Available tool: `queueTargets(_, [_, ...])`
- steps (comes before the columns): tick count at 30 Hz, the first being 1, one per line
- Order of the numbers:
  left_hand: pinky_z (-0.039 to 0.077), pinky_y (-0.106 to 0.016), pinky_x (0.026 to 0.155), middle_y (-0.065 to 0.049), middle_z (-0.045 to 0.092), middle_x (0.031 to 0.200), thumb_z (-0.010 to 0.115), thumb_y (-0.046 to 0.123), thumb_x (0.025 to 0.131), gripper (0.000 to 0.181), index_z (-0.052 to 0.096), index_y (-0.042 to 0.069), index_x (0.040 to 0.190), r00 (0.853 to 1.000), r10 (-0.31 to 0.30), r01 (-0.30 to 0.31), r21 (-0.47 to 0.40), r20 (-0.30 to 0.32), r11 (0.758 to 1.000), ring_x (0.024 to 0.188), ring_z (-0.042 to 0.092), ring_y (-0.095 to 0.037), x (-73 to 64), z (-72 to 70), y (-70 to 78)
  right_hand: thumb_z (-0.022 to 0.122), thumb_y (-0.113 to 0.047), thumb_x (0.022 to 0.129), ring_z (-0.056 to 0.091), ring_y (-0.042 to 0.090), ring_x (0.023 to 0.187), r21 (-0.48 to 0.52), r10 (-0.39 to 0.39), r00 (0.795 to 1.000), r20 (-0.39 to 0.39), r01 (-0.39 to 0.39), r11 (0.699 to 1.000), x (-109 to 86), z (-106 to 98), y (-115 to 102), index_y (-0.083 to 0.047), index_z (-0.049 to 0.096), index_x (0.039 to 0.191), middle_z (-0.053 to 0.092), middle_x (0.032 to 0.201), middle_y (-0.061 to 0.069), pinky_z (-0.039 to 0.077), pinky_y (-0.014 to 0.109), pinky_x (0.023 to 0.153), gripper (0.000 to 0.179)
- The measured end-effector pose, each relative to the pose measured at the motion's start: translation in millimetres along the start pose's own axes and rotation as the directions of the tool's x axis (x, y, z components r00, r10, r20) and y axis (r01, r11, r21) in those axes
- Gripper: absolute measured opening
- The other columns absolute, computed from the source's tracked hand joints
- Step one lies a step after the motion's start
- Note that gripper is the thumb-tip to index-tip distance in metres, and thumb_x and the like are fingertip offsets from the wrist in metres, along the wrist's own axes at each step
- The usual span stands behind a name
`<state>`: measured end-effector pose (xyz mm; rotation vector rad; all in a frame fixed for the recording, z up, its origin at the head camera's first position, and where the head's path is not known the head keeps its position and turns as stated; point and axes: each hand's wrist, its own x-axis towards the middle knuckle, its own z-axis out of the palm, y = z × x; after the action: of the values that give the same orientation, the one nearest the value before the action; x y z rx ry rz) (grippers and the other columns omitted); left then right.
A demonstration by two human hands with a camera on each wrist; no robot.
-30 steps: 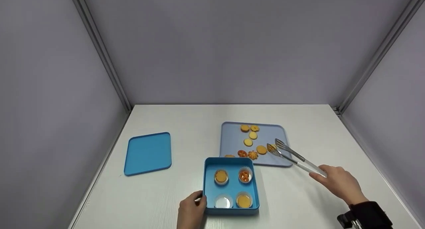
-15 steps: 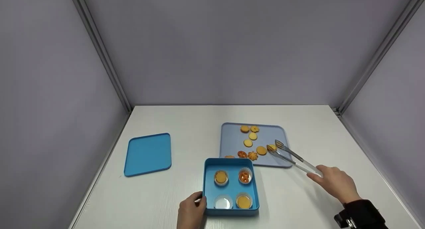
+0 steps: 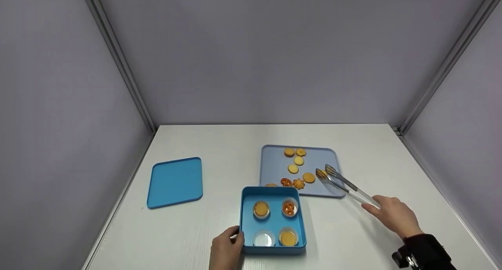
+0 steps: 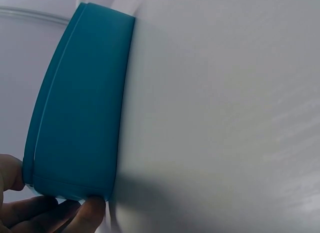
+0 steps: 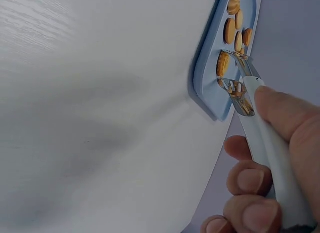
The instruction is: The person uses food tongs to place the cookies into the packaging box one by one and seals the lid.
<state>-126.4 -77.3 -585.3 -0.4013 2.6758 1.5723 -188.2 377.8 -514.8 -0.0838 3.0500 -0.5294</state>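
- Toward far right, one cookie (image 5: 223,64) lay between parted tongs (image 3: 347,182) that slanted far-left from our gripping right hand (image 3: 395,216), the nearer one.
- Near middle, our left hand (image 3: 226,246) held the blue box (image 3: 274,250).

the right wrist (image 3: 412,231) wears a black cuff (image 3: 429,249) with a small silvery metal fitting (image 3: 411,261).

No text, label, brand, number or sign can be read in any view.
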Motion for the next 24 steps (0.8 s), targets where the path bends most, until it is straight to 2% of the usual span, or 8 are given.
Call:
queueTargets(8, [0.062, -0.042, 0.08, -0.014, 0.076, 0.109, 0.068, 0.013, 0.093, 0.025, 0.075, 0.002, 0.115, 1.0, -0.011, 0.011, -0.001, 0.008, 1.0, 0.096, 0.076, -0.03, 1.0, -0.2, 0.0, 0.065, -0.051, 0.096, 0.052, 0.019, 0.063, 0.024, 0.006, 1.0, -0.012, -0.005, 1.0, 0.3, 3.4, 4.1, 0.002, 0.069, 0.12, 0.072, 0.087, 0.012, 0.04, 0.034, 0.051, 0.058])
queueTargets(12, [0.062, -0.042, 0.079, -0.013, 0.076, 0.108, 0.068, 0.013, 0.093, 0.025, 0.075, 0.001, 0.115, 1.0, -0.012, 0.012, 0.001, 0.007, 1.0, 0.095, 0.076, -0.029, 0.8, 0.2, 0.5, 0.067, -0.048, 0.096, 0.057, 0.02, 0.064, 0.013, -0.023, 0.997, -0.074, 0.024, 1.0, -2.2, 3.4, 4.6, 0.003, 0.069, 0.12, 0.073, 0.087, 0.016, 0.045, 0.038, 0.052, 0.056])
queueTargets(17, [0.063, -0.041, 0.078, -0.013, 0.077, 0.105, 0.069, 0.012, 0.092, 0.025, 0.075, 0.0, 0.114, 1.0, 0.015, -0.015, -0.004, -0.002, 1.0, 0.093, 0.076, -0.028, 0.1, 0.3, 0.3, 0.07, -0.043, 0.095, 0.065, 0.024, 0.069, 0.011, -0.08, 0.984, -0.159, 0.083, 0.997, -5.3, 0.2, 0.2, 0.003, 0.07, 0.117, 0.074, 0.088, 0.018, 0.052, 0.046, 0.057, 0.051])
queueTargets(24, [0.063, -0.041, 0.077, -0.013, 0.077, 0.105, 0.068, 0.012, 0.093, 0.025, 0.075, 0.0, 0.114, 1.0, 0.03, -0.03, 0.002, 0.002, 1.0, 0.092, 0.076, -0.028, 0.5, 0.1, -1.1, 0.071, -0.042, 0.095, 0.059, 0.018, 0.068, 0.06, -0.102, 0.981, -0.166, 0.113, 0.992, -13.5, -8.6, -17.4, -0.002, 0.071, 0.121, 0.075, 0.091, 0.014, 0.047, 0.037, 0.058, 0.047])
